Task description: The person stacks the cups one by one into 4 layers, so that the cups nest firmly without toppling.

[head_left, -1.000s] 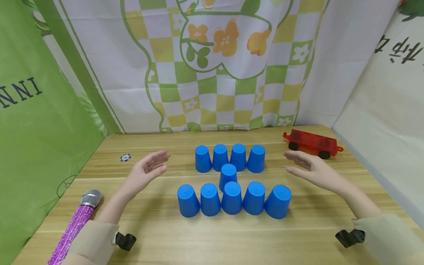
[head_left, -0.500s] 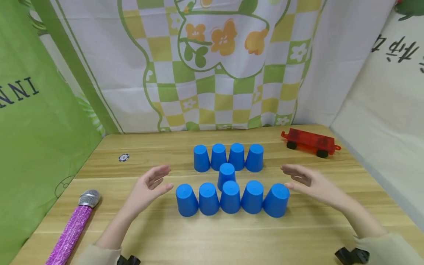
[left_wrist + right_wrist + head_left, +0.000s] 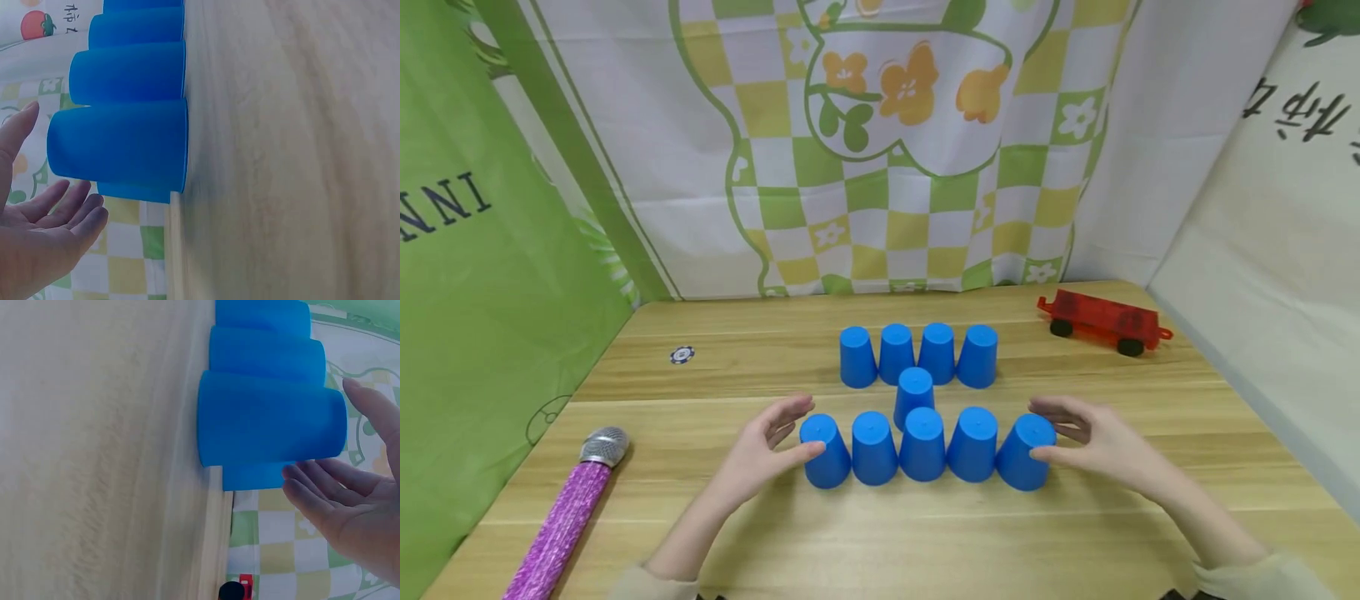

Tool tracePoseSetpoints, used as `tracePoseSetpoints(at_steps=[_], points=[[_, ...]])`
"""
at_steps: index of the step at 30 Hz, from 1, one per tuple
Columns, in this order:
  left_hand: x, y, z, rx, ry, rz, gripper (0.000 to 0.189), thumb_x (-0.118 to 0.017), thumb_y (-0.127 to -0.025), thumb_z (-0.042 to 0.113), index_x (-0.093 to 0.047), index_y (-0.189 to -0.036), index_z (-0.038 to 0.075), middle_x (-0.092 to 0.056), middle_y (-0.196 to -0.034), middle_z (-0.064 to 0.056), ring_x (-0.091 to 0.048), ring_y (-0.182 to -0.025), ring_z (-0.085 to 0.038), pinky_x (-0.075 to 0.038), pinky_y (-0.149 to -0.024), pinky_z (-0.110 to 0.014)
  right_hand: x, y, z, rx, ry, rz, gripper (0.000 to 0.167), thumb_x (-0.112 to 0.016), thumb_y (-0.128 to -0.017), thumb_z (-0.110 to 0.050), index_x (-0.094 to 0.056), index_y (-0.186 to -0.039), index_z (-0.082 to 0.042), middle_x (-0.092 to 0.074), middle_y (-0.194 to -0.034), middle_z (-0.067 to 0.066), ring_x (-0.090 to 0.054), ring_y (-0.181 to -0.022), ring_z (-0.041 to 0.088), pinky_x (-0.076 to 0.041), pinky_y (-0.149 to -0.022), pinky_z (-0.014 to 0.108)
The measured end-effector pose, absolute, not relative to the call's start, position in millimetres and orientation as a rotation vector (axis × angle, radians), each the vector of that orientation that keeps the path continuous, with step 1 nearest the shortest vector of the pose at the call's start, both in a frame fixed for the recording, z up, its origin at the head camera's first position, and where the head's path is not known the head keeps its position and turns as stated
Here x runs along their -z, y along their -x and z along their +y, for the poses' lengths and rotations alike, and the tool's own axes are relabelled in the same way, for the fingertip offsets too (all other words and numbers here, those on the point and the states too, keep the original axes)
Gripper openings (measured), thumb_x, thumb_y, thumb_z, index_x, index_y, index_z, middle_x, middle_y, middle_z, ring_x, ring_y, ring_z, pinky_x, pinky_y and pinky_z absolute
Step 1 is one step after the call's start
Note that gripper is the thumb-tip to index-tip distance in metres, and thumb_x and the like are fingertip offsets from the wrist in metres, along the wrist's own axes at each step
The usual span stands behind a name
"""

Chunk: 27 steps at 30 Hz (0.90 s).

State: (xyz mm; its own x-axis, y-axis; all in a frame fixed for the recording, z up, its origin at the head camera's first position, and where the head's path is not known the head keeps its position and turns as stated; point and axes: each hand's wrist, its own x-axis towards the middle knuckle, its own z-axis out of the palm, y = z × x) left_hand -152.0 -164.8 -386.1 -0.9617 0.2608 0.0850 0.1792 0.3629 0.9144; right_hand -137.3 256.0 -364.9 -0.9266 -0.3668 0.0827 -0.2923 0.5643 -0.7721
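Note:
Blue cups stand upside down on the wooden table. Several form a front row, one middle cup [image 3: 914, 390] sits behind it, and several more make a back row. My left hand [image 3: 763, 452] is beside the leftmost front cup [image 3: 826, 468], its thumb overlapping the cup in the head view. In the left wrist view, relaxed fingers [image 3: 59, 209] lie around that cup with a gap visible. My right hand [image 3: 1101, 442] is at the rightmost front cup [image 3: 1021, 465], thumb and fingers spread about it; in the right wrist view the fingertips are very close, contact unclear.
A red toy wagon [image 3: 1105, 320] stands at the back right. On the left lie a microphone [image 3: 567, 517] with a glittery purple handle and a small round chip [image 3: 682, 355]. A patterned curtain [image 3: 910, 217] hangs behind the wooden table [image 3: 880, 542].
Both hands have moved inward and nearer to me, from out beside the cups to the two ends of the front row. The cups stay in the same arrangement.

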Motion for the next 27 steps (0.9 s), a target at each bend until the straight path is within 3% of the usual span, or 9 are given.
tracePoseSetpoints(at_steps=[3,14,27], points=[[388,151,-161,-1.682,-0.397,2.512,0.065,-0.077,-0.078,0.020,-0.047,-0.133,0.004,-0.051,-0.136,-0.017,-0.046,-0.130,-0.031,-0.035,-0.110,-0.045,367,137,253,1.313,0.562,2.711,0.060,-0.074,-0.081,-0.019,-0.049,-0.127,0.010,-0.057,-0.124,0.026,-0.057,-0.113,0.040,-0.053,-0.089,0.038],[394,150,-152,-1.667,-0.378,2.525,0.063,-0.079,-0.076,0.020,-0.051,-0.130,0.006,-0.057,-0.128,-0.015,-0.052,-0.122,-0.030,-0.037,-0.108,-0.051,374,137,248,1.358,0.515,2.704,0.056,-0.077,-0.078,-0.017,-0.053,-0.123,0.007,-0.059,-0.120,0.025,-0.060,-0.108,0.038,-0.056,-0.084,0.036],[393,151,-154,-1.700,-0.269,2.500,0.060,-0.079,-0.075,0.017,-0.053,-0.128,0.006,-0.059,-0.127,-0.013,-0.054,-0.121,-0.029,-0.042,-0.106,-0.044,378,135,248,1.368,0.482,2.717,0.055,-0.078,-0.077,-0.017,-0.054,-0.121,0.006,-0.061,-0.116,0.021,-0.061,-0.107,0.038,-0.056,-0.085,0.037]])
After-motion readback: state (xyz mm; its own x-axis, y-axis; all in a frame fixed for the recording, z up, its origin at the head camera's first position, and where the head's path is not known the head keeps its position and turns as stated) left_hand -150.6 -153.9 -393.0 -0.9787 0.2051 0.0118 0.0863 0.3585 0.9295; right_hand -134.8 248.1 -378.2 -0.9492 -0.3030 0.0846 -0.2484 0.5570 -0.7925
